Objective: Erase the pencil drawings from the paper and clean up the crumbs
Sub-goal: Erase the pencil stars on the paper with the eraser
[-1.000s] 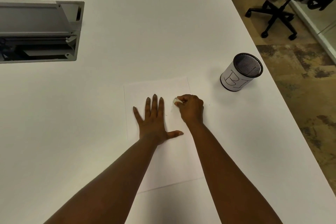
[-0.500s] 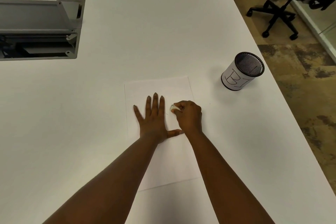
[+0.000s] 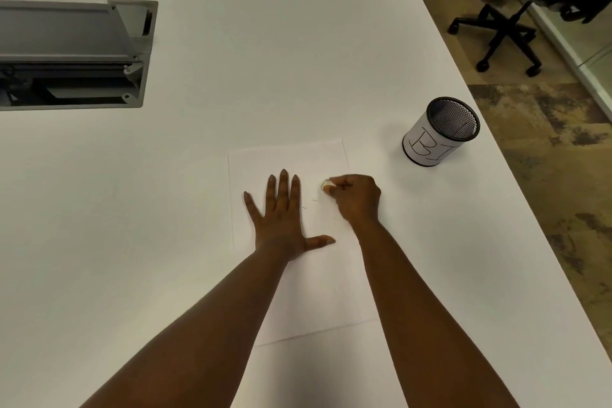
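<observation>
The paper (image 3: 291, 275) lies flat on the white surface (image 3: 231, 76), its long side running away from the person, and the left hand (image 3: 281, 219) rests on its left half, palm down, fingers straight and spread, thumb stretched out to the right; judging by that pose, it is there to pin the sheet so the rubbing does not drag or crease it. The right hand (image 3: 357, 197) sits over the right part of the sheet, its grip narrow: fingers curled into a loose fist that pinches a small pale eraser (image 3: 326, 185), whose tip pokes out to the left and seems to touch the paper. A couple of faint dark specks (image 3: 314, 199) lie between the two hands; whether they are leftover pencil marks or crumbs I cannot tell. A mesh pen cup (image 3: 442, 131) with a lettered paper sleeve stands well apart on the right, near the surface's edge, likely meant as the bin for the crumbs
</observation>
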A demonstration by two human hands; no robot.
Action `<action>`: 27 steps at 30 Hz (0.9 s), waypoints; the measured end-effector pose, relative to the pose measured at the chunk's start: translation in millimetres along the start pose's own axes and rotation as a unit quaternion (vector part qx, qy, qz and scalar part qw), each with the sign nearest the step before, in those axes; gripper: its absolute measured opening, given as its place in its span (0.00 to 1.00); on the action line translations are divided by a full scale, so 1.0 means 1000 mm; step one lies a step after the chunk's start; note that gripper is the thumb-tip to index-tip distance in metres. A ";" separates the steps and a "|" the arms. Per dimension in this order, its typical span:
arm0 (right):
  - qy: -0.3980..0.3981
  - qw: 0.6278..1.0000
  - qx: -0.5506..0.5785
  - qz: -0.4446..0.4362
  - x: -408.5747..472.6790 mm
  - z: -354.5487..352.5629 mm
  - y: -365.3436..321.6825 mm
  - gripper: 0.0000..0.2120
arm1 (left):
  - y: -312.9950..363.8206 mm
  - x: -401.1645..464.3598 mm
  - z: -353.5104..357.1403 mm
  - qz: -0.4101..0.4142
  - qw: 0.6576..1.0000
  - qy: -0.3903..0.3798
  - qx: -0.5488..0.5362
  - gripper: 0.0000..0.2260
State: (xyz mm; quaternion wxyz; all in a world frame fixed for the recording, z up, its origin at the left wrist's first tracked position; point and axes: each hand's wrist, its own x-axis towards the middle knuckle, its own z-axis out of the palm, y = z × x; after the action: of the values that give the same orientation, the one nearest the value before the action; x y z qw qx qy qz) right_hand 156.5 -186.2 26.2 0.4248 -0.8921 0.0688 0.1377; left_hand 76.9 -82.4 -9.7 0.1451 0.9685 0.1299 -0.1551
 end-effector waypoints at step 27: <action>0.000 0.993 -0.075 -0.095 -0.035 0.011 0.021 0.11 | 0.001 -0.001 0.000 0.003 1.000 0.003 0.012 0.54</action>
State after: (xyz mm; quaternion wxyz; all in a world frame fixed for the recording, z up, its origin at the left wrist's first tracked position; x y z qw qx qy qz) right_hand 115.7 -190.8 14.9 0.3676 -0.9240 -0.0266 0.1020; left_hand 76.0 -83.2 -8.7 0.1331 0.9711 0.1255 -0.1530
